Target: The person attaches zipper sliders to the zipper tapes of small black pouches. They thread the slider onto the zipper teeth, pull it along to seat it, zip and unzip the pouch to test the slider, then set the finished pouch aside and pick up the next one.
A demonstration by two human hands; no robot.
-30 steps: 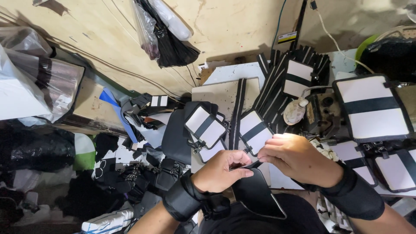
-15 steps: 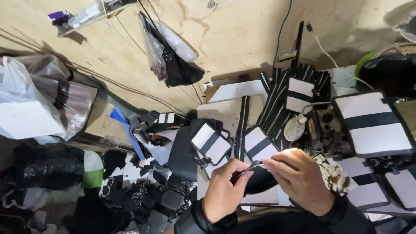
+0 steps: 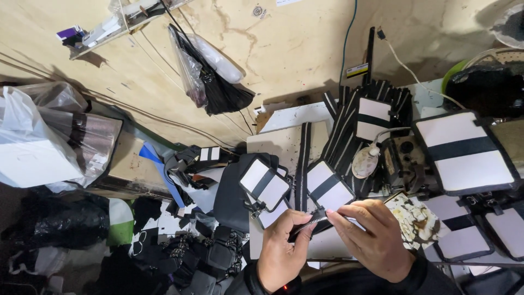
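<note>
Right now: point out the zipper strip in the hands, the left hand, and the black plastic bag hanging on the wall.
zipper strip (image 3: 312, 223), head view, on the teeth between the hands
left hand (image 3: 282, 252), head view, back of hand
black plastic bag (image 3: 221, 95), head view, bag's middle

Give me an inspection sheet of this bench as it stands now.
Surface: pale worktop, mostly covered.
Job's things: black zipper strip pinched between left hand and right hand.
Clutter: black-and-white panels, small pouches, black strap pile.
Grippers: both hands closed on the zipper strip.
Cables: white cord and green cord down the wall.
Surroundings: stained wall, hanging plastic bag, white sack.
</note>
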